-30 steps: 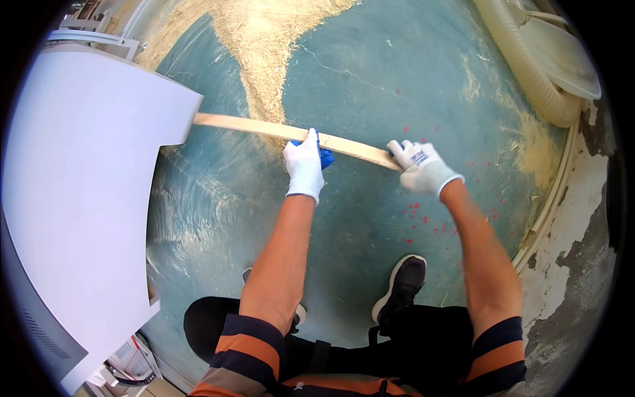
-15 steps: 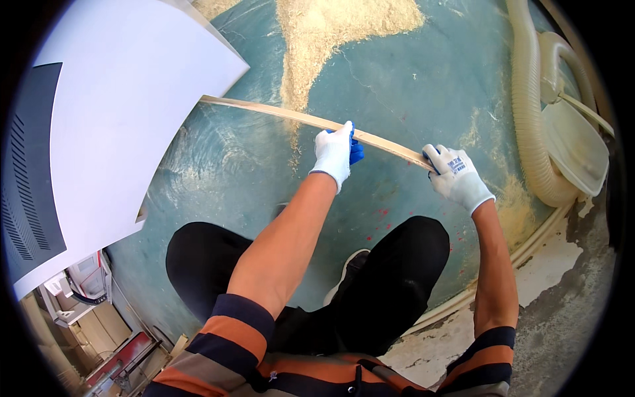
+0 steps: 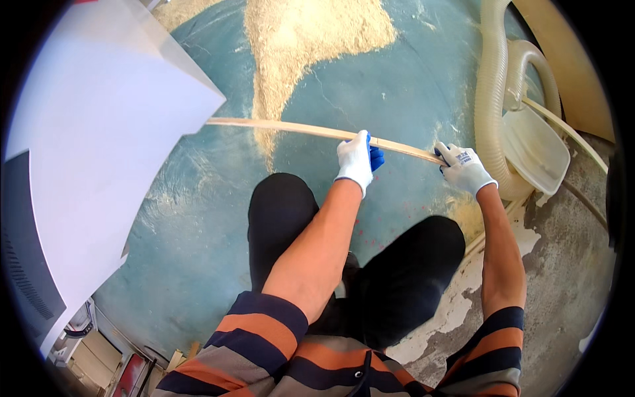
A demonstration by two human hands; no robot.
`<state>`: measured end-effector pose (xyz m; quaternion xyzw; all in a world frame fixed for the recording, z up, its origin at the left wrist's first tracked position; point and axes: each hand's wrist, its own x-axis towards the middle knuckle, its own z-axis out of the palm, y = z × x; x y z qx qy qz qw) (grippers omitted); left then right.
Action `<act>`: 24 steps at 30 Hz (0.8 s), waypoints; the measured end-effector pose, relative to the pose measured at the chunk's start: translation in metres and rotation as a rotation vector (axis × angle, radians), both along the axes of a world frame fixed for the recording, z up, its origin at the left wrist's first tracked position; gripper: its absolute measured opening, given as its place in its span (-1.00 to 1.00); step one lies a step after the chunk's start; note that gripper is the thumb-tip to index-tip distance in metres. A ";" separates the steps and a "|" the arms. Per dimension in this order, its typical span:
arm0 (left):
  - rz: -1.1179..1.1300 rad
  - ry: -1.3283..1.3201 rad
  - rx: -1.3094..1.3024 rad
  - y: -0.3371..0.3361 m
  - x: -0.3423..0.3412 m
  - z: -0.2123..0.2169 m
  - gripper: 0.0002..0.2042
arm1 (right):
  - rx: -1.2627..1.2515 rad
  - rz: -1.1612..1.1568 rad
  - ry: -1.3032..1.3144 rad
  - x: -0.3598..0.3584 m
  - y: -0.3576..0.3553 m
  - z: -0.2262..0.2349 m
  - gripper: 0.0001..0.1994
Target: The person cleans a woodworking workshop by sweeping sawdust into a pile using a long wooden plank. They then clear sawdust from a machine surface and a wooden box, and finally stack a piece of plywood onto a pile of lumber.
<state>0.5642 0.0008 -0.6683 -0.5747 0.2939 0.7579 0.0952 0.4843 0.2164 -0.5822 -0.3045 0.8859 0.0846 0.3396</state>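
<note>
A long thin strip of pale wood [image 3: 297, 128] runs across in front of me, held above the floor. My left hand [image 3: 359, 159], in a white glove with a blue palm, is closed around the strip right of its middle. At the strip's right end, my right hand [image 3: 463, 169], gloved the same way, grips it between thumb and fingers. The strip's left end meets the edge of a large white machine housing [image 3: 126, 99], and whether it goes on behind that edge is hidden.
Sawdust [image 3: 304, 40] lies heaped on the green floor [image 3: 192, 218] ahead. At right are a ribbed hose [image 3: 491, 86], a white plastic scoop or dustpan [image 3: 537, 149] and a worn concrete strip [image 3: 549, 264]. Red and wooden items [image 3: 132, 374] stand at lower left.
My view has shifted to the right. Both hands keep hold of the wood strip, which now lies more level. My left knee has swung inward.
</note>
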 end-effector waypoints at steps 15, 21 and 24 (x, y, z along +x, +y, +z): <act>0.340 -0.222 -0.126 0.029 -0.019 -0.128 -0.79 | -0.101 0.415 -0.234 -0.122 -0.020 -0.185 -0.68; 0.539 -0.387 -0.017 0.052 -0.024 -0.159 -0.79 | -0.134 0.565 -0.303 -0.161 -0.039 -0.232 -0.71; 0.508 -0.301 -0.065 0.049 -0.049 -0.169 -0.78 | -0.204 0.462 -0.322 -0.181 -0.038 -0.236 -0.69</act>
